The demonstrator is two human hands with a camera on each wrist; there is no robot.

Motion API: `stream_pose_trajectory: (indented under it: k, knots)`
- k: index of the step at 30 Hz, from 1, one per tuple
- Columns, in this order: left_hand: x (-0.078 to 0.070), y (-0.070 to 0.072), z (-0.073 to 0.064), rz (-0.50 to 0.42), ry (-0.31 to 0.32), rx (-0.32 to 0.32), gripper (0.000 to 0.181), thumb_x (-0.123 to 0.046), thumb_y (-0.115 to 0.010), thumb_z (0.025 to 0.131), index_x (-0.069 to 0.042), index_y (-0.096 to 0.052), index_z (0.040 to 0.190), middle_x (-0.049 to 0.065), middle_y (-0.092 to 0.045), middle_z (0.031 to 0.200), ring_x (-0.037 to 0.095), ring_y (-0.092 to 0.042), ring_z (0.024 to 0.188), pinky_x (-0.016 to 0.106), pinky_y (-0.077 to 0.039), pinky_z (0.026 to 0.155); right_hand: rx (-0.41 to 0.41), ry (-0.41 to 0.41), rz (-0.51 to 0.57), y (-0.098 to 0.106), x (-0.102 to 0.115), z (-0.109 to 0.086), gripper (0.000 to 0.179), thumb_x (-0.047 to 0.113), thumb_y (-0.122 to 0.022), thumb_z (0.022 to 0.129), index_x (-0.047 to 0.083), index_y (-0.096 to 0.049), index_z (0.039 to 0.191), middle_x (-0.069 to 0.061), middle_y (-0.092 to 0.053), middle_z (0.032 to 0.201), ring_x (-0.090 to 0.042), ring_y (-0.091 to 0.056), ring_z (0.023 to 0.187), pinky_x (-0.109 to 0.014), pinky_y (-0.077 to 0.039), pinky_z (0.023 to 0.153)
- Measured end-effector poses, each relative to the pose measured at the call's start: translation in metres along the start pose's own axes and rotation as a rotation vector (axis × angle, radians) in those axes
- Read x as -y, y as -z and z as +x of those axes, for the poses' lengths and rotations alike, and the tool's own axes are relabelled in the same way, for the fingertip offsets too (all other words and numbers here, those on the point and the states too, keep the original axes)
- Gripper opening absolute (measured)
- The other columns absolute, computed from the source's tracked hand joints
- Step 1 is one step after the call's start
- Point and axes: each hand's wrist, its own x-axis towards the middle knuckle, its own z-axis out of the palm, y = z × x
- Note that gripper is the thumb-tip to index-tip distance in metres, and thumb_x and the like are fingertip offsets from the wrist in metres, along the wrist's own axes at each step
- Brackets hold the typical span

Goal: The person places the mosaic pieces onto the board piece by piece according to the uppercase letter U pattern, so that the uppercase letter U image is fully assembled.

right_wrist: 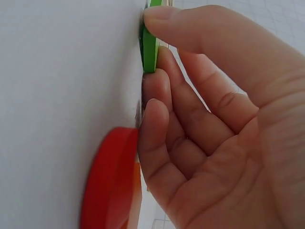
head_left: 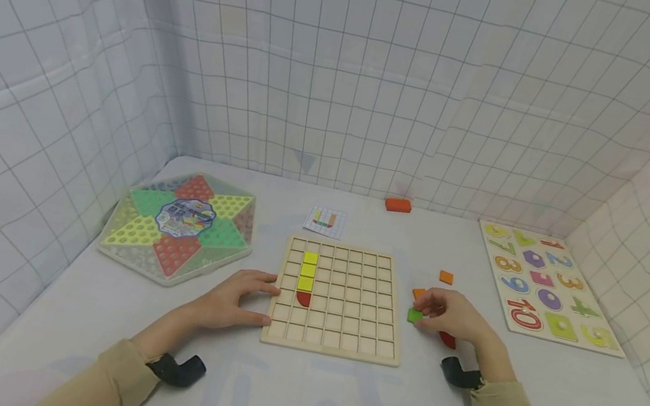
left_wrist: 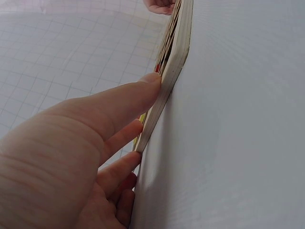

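Observation:
A wooden grid board (head_left: 331, 351) lies at the middle of the table. Three yellow square tiles (head_left: 309, 270) run down one of its left columns, with a red quarter-round tile (head_left: 304, 299) directly below them. My left hand (head_left: 226, 298) rests against the board's left edge, thumb and fingers spread along the rim. To the right of the board, my right hand (head_left: 458, 317) pinches a green square tile (right_wrist: 150, 50) by its edges, between thumb and fingertips, close over the table. A red curved piece (right_wrist: 109, 181) lies beside that hand, partly hidden under it in the head view.
Two orange tiles lie near the right hand, one farther back (head_left: 446, 277). A small pattern card (head_left: 325, 222) and a red block (head_left: 398, 205) sit behind the board. At left is a hexagonal star-patterned game box (head_left: 180, 228); at right, a number puzzle board (head_left: 547, 289).

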Motion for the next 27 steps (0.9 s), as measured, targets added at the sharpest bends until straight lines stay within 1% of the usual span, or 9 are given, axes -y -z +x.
stream_pose_trajectory:
  k: [7,13,17,21,25,27]
  knots:
    - [0.0,0.0,0.001,-0.003,0.004,0.004,0.05,-0.034,-0.074,0.08,-0.011,-0.062,0.122,0.012,-0.044,0.141,0.035,-0.03,0.133,0.055,-0.025,0.105,-0.011,-0.024,0.004,0.0,0.006,-0.001,0.023,0.015,-0.078,0.075,0.008,-0.065,0.093,0.0,-0.063,0.088,-0.019,-0.057,0.083,-0.029,-0.049,0.074]
    - [0.001,0.0,0.0,-0.001,0.004,0.001,0.049,-0.034,-0.074,0.08,-0.011,-0.062,0.122,0.012,-0.044,0.14,0.035,-0.031,0.133,0.055,-0.025,0.105,-0.023,-0.01,0.012,0.002,0.012,-0.002,0.023,0.013,-0.077,0.076,0.007,-0.066,0.094,-0.002,-0.064,0.092,-0.019,-0.057,0.084,-0.027,-0.049,0.075]
    - [0.002,-0.001,0.001,0.009,-0.001,-0.002,0.049,-0.036,-0.074,0.08,-0.013,-0.062,0.122,0.012,-0.045,0.14,0.035,-0.031,0.132,0.055,-0.025,0.105,-0.03,-0.008,0.018,0.003,0.018,-0.002,0.023,0.011,-0.076,0.077,0.006,-0.065,0.097,-0.003,-0.064,0.096,-0.019,-0.057,0.088,-0.031,-0.048,0.079]
    - [0.004,-0.002,0.001,0.019,-0.004,-0.003,0.049,-0.037,-0.074,0.08,-0.013,-0.062,0.122,0.012,-0.045,0.14,0.034,-0.032,0.132,0.055,-0.026,0.105,-0.041,-0.023,0.004,0.003,0.027,0.0,0.023,0.015,-0.075,0.078,0.009,-0.065,0.098,-0.001,-0.064,0.097,-0.019,-0.056,0.09,-0.034,-0.046,0.081]
    - [0.005,-0.002,0.001,0.018,-0.009,-0.005,0.049,-0.036,-0.074,0.08,-0.013,-0.062,0.122,0.011,-0.045,0.14,0.034,-0.032,0.132,0.055,-0.026,0.105,-0.05,-0.004,0.022,0.002,0.038,0.006,0.023,0.017,-0.076,0.077,0.011,-0.064,0.096,0.0,-0.063,0.096,-0.021,-0.056,0.091,-0.039,-0.047,0.083]
    - [0.006,-0.002,0.002,0.014,-0.011,-0.006,0.049,-0.036,-0.074,0.08,-0.014,-0.062,0.122,0.011,-0.045,0.14,0.034,-0.032,0.132,0.055,-0.026,0.105,-0.05,0.027,0.032,0.001,0.043,0.01,0.023,0.019,-0.077,0.077,0.012,-0.065,0.096,0.001,-0.064,0.097,-0.021,-0.057,0.092,-0.041,-0.047,0.085]
